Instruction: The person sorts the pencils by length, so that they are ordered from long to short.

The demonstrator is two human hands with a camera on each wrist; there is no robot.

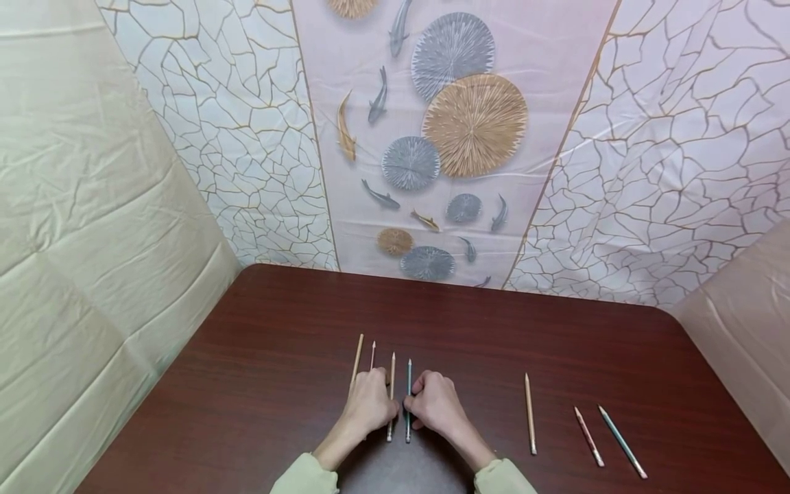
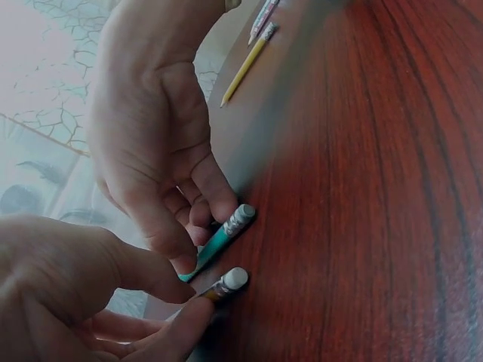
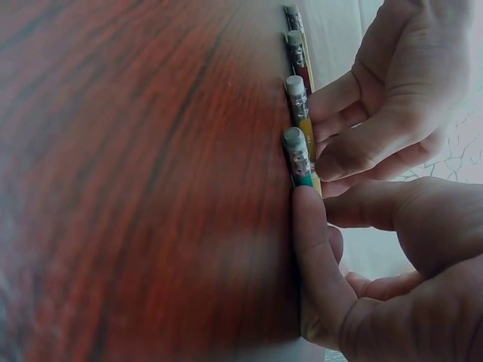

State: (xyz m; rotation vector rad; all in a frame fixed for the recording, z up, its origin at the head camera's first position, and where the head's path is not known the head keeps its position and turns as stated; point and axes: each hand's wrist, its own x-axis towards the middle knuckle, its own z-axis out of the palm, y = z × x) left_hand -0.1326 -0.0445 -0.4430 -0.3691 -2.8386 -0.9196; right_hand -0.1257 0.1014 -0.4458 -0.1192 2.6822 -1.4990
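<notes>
My left hand (image 1: 370,401) pinches a yellow pencil (image 1: 393,370) near its eraser end, between thumb and finger. Beside it, my right hand (image 1: 437,401) holds a teal pencil (image 1: 409,374) the same way. Both pencils lie on the dark wooden table, tips away from me, nearly parallel with a small gap between them. White erasers in metal ferrules show up close in the left wrist view, on the yellow pencil (image 2: 235,279) and the teal pencil (image 2: 241,215). Left of these, another yellow pencil (image 1: 358,353) and a thin red pencil (image 1: 373,351) are partly hidden by my left hand.
To the right on the table (image 1: 278,322) lie a yellow pencil (image 1: 530,415), a short red patterned pencil (image 1: 589,437) and a teal pencil (image 1: 622,441). A patterned cloth (image 1: 370,206) hangs behind the far edge. Pale cloth walls (image 1: 92,240) stand at both sides.
</notes>
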